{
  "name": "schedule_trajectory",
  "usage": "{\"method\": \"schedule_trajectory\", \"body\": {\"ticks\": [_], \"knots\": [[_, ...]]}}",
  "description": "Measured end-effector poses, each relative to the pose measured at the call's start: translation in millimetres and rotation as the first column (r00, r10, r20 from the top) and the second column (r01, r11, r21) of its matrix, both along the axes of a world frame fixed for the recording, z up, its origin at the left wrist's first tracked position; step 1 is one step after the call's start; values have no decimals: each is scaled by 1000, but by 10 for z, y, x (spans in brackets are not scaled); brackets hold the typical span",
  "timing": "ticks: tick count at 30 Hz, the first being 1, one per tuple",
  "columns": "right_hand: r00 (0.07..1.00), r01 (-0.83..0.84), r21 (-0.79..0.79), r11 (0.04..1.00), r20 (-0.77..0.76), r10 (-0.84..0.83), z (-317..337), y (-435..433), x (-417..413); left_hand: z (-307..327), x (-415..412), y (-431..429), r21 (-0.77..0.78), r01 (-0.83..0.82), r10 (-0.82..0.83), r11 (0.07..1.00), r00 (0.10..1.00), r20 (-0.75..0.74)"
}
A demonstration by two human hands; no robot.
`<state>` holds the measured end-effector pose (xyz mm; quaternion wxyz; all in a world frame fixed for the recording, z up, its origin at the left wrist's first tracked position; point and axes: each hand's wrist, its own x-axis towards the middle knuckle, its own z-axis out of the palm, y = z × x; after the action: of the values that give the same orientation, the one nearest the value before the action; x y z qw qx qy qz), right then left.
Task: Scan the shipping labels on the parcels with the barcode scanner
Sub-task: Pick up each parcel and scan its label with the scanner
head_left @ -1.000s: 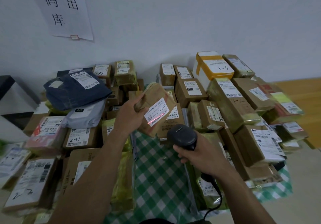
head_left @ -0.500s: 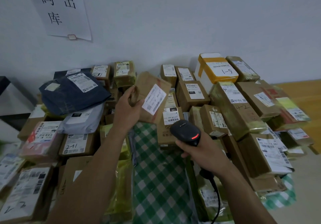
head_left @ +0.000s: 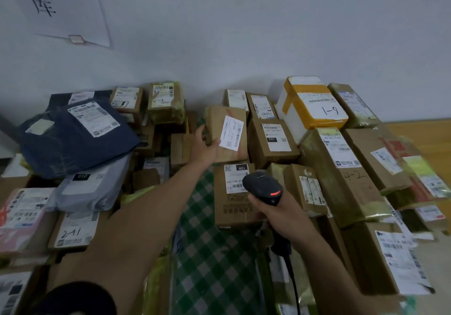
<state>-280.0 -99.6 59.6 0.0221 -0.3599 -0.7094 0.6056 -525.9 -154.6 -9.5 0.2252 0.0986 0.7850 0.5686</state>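
My left hand (head_left: 203, 145) grips a small brown cardboard parcel (head_left: 227, 124) by its lower left edge, arm stretched toward the back of the pile; its white shipping label (head_left: 231, 132) faces up. My right hand (head_left: 280, 211) holds the black barcode scanner (head_left: 263, 187) by its handle, a red light glowing on its head. The scanner hovers over a brown box marked 15H (head_left: 233, 195), below and to the right of the held parcel. Its cable (head_left: 292, 283) hangs down by my wrist.
Labelled parcels crowd the green checked tablecloth (head_left: 212, 261): a dark blue mailer (head_left: 73, 134) and grey bag (head_left: 92, 187) at left, a white foam box with orange tape (head_left: 312, 104) and long brown boxes (head_left: 341, 175) at right. A paper sign (head_left: 61, 7) hangs on the wall.
My left hand has carried the small parcel away from the scanner, up and toward the back of the pile. The red scan line no longer lies on its label. The scanner stayed roughly in place.
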Motion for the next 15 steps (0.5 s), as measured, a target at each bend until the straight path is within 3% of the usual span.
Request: {"method": "schedule_trajectory", "body": {"ticks": [5, 10, 15], "knots": [[999, -16, 0, 1000, 36, 16, -94, 79, -90, -267, -113, 176, -71, 60, -51, 996, 991, 122], [999, 26, -27, 999, 33, -25, -131, 129, -98, -395, -170, 287, -234, 296, -265, 926, 952, 156], [1000, 17, -28, 999, 24, -16, -121, 54, -54, -453, -106, 106, -198, 314, -294, 928, 947, 126]]}}
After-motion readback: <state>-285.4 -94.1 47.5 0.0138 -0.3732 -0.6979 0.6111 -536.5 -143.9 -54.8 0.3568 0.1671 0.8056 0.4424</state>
